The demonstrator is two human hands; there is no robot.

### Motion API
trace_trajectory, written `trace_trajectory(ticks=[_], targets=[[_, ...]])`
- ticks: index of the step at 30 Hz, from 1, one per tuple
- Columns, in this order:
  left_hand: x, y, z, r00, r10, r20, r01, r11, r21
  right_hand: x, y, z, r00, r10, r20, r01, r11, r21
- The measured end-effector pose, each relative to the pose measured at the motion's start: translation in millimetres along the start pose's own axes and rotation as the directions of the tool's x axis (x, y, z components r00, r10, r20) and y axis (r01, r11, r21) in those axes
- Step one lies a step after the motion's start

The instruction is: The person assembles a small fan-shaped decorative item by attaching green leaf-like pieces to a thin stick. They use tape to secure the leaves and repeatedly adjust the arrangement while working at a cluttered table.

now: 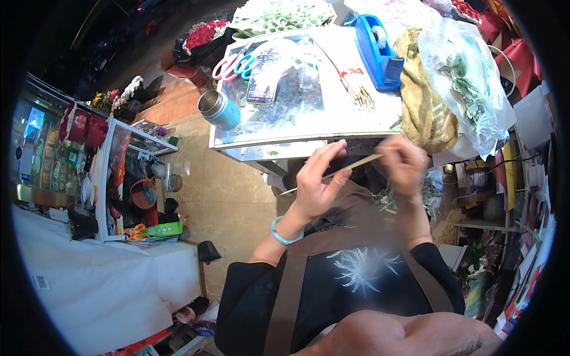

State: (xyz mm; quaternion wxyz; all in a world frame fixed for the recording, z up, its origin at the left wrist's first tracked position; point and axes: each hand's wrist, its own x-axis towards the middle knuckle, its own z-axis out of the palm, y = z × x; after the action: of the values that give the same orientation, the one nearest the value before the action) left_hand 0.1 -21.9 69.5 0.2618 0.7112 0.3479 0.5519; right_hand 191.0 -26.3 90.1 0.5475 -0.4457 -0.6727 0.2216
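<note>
A thin, light brown stick (362, 161) slants across in front of me, just off the table's near edge. Its right end runs into my right hand (405, 166), which is smeared by motion with its fingers closed round that end. My left hand (317, 184) has the stick passing between thumb and fingers; the thumb tip touches it and the fingers are fairly straight. The stick's other end pokes out on the left, beyond the palm. On the glass-topped table (356, 127) lies a bundle of similar thin sticks (361, 95) with a red band.
A blue tape dispenser (380, 53), a yellow-brown cloth (418, 89) and a clear plastic bag (466, 89) with green stems cover the table's right. On its left are a phone (263, 80), scissors (227, 67) and a blue flask (219, 110). A white-covered surface (101, 279) stands at left.
</note>
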Motion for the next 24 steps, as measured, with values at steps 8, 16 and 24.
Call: trace_trajectory(ticks=[8,16,24], targets=[[-19,-32,-22,0.865,-0.496,-0.074,0.428,0.807,-0.406,117,78,109,0.968,0.078,0.239,-0.039,0.986,-0.165],[-19,-32,-18,0.873,-0.488,0.005,0.452,0.804,-0.388,160,136,160,0.985,0.114,0.129,0.005,0.726,-0.688],[-4,-45,-22,0.852,-0.499,-0.159,0.386,0.804,-0.453,133,117,141,0.995,-0.017,-0.094,-0.023,0.912,-0.41]])
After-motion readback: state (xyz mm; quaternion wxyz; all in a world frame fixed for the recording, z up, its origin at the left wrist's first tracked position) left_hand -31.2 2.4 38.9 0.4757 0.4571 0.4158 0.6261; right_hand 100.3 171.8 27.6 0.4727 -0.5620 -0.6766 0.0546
